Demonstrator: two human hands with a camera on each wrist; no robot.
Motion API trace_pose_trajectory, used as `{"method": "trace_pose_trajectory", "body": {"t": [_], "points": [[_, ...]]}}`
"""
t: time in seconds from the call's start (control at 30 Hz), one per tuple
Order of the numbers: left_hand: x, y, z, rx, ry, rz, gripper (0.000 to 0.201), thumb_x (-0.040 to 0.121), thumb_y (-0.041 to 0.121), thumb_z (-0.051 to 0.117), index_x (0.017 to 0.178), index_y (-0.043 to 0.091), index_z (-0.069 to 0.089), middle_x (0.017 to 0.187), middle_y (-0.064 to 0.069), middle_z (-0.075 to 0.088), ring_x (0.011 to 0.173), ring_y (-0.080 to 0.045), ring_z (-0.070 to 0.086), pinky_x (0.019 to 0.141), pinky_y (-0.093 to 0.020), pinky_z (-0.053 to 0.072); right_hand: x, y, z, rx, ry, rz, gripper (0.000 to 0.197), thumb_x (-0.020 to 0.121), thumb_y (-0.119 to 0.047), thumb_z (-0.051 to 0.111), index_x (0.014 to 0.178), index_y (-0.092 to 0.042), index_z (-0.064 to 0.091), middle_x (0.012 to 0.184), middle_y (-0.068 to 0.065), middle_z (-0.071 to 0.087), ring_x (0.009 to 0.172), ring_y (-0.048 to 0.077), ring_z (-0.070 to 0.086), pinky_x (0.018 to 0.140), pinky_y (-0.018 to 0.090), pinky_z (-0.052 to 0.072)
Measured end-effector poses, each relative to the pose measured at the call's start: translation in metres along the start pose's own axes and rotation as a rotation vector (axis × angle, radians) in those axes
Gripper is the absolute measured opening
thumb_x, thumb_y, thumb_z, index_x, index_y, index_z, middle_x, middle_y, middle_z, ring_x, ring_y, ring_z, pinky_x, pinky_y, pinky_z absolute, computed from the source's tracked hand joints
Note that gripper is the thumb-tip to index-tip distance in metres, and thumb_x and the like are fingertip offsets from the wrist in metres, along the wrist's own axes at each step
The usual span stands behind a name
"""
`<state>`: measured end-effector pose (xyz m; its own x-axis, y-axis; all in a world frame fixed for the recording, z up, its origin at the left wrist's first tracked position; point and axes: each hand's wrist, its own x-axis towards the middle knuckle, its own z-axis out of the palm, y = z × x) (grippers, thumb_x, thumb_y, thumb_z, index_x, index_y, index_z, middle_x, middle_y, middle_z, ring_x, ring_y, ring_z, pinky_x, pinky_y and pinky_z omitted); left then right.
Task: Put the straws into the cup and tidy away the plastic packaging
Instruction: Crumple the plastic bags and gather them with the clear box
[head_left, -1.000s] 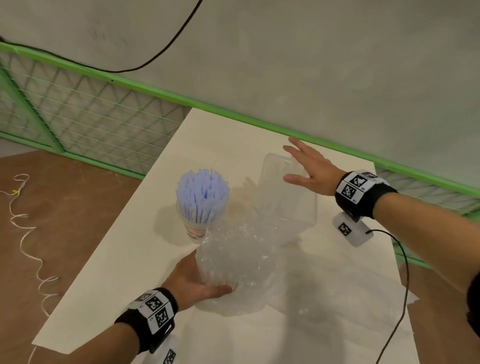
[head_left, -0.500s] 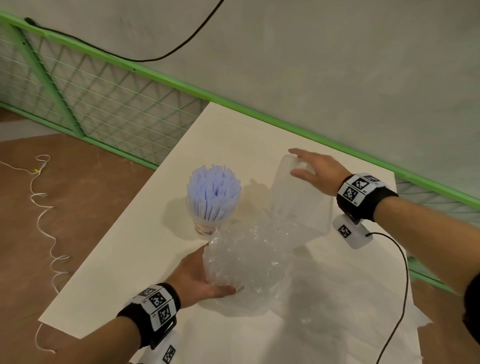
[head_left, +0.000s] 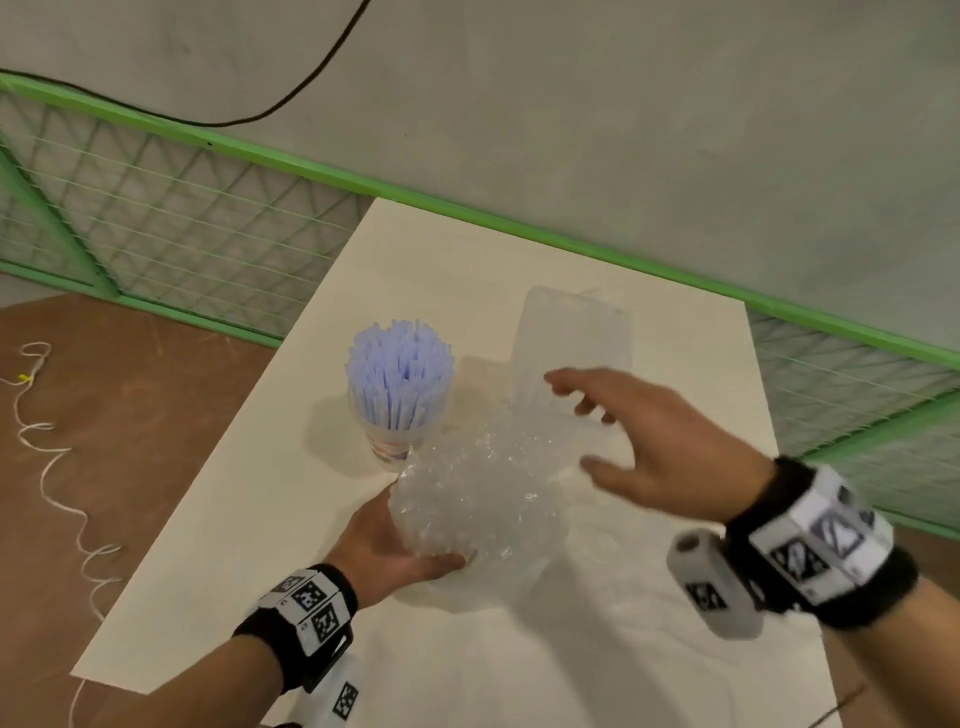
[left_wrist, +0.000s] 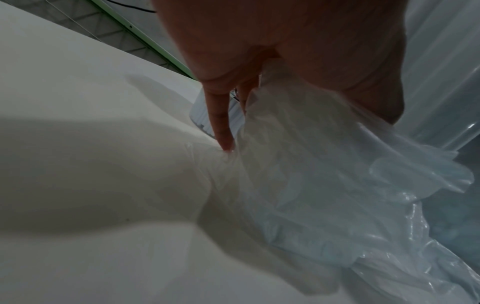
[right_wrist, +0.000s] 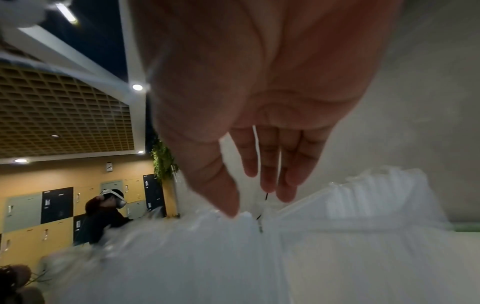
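A cup (head_left: 387, 449) packed with several pale blue straws (head_left: 400, 371) stands upright on the white table (head_left: 218, 525). Just to its right lies crumpled clear plastic packaging (head_left: 475, 499). My left hand (head_left: 387, 540) grips the wad from its near left side, thumb underneath; the left wrist view shows the plastic (left_wrist: 324, 185) bunched under the palm. A clear plastic straw sleeve (head_left: 571, 348) stands tilted behind the wad. My right hand (head_left: 618, 436) hovers above wad and sleeve, fingers spread, holding nothing. In the right wrist view those fingers (right_wrist: 267, 174) hang straight over the plastic (right_wrist: 207, 257).
A green mesh fence (head_left: 182, 228) runs along the table's far and left sides before a grey wall. A white cord (head_left: 57, 467) lies on the brown floor at the left. More flat plastic film (head_left: 623, 623) covers the table's near right part.
My right hand has left the top of the clear sleeve and drawn back toward me, above the crumpled wad. The left hand keeps its hold on the wad.
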<state>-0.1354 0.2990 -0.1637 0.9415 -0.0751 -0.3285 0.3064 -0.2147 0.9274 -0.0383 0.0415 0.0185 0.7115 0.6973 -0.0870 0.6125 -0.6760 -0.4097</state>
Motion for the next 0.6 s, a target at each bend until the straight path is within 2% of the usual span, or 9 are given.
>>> {"method": "trace_pose_trajectory", "body": {"t": [0.07,0.13,0.17,0.23,0.3,0.37,0.47,0.5,0.6], "points": [[-0.003,-0.003,-0.002,0.023,-0.006,-0.018,0.085,0.048,0.045,0.098,0.122,0.042,0.055,0.117,0.024,0.067,0.113,0.003,0.061,0.102,-0.031,0.047,-0.014,-0.012,0.017,0.03,-0.083,0.068,0.09,0.083,-0.032,0.071,0.154,-0.029,0.016,0.149,-0.01,0.034,0.121,0.004,0.042,0.098,0.004,0.027],[-0.005,-0.007,-0.002,0.04,-0.011,-0.057,0.083,0.049,0.042,0.098,0.119,0.039,0.055,0.112,0.018,0.069,0.109,0.002,0.062,0.099,-0.027,0.048,-0.018,-0.019,0.03,0.037,-0.075,0.101,0.101,0.081,-0.041,0.072,0.155,-0.033,0.004,0.158,-0.014,0.016,0.139,0.003,0.023,0.109,0.009,0.019],[-0.007,-0.007,-0.002,0.055,-0.005,-0.072,0.077,0.053,0.033,0.098,0.117,0.031,0.055,0.105,0.013,0.07,0.102,0.001,0.063,0.093,-0.022,0.049,-0.018,-0.021,0.035,0.052,-0.052,0.102,0.104,0.079,-0.043,0.073,0.154,-0.034,0.002,0.159,-0.015,0.012,0.142,0.002,0.017,0.113,0.013,0.017],[-0.01,-0.004,0.0,0.075,0.022,-0.082,0.066,0.062,0.01,0.092,0.111,0.022,0.05,0.095,0.016,0.06,0.087,0.003,0.058,0.074,-0.011,0.047,-0.015,-0.024,0.042,0.123,-0.013,0.108,0.104,0.077,-0.043,0.075,0.154,-0.035,0.005,0.159,-0.015,0.017,0.142,0.001,0.02,0.115,0.018,0.022],[-0.013,0.001,0.0,0.062,0.026,-0.091,0.063,0.064,0.002,0.089,0.109,0.021,0.048,0.093,0.018,0.055,0.082,0.005,0.054,0.067,-0.01,0.045,-0.014,-0.023,0.049,0.2,0.024,0.116,0.098,0.077,-0.04,0.075,0.153,-0.035,0.014,0.152,-0.015,0.034,0.137,-0.001,0.032,0.113,0.022,0.031],[-0.01,-0.004,-0.002,0.057,0.0,-0.083,0.065,0.061,0.013,0.093,0.11,0.02,0.052,0.095,0.015,0.06,0.087,0.002,0.058,0.075,-0.012,0.048,-0.013,-0.021,0.057,0.228,0.111,0.103,0.087,0.077,-0.035,0.075,0.15,-0.034,0.028,0.138,-0.017,0.048,0.128,-0.003,0.041,0.108,0.023,0.036],[-0.006,-0.004,-0.005,0.074,-0.048,-0.023,0.09,0.045,0.059,0.093,0.122,0.029,0.057,0.113,0.015,0.069,0.11,-0.002,0.063,0.102,-0.03,0.047,-0.01,-0.021,0.068,0.26,0.262,0.086,0.062,0.077,-0.026,0.076,0.134,-0.028,0.051,0.117,-0.012,0.054,0.111,-0.003,0.05,0.098,0.014,0.038],[-0.006,-0.005,-0.004,0.092,-0.046,0.009,0.091,0.044,0.064,0.091,0.123,0.033,0.057,0.116,0.018,0.068,0.113,0.001,0.061,0.103,-0.031,0.046,-0.009,-0.022,0.071,0.278,0.308,0.09,0.054,0.077,-0.022,0.077,0.127,-0.027,0.057,0.112,-0.01,0.054,0.105,-0.001,0.052,0.094,0.011,0.039],[-0.005,-0.001,-0.005,0.118,-0.038,0.051,0.088,0.048,0.057,0.093,0.125,0.034,0.056,0.118,0.021,0.067,0.114,0.004,0.06,0.103,-0.031,0.047,-0.005,-0.024,0.079,0.312,0.412,0.097,0.036,0.077,-0.014,0.079,0.108,-0.021,0.063,0.106,-0.007,0.058,0.092,0.006,0.054,0.083,0.013,0.041]]}}
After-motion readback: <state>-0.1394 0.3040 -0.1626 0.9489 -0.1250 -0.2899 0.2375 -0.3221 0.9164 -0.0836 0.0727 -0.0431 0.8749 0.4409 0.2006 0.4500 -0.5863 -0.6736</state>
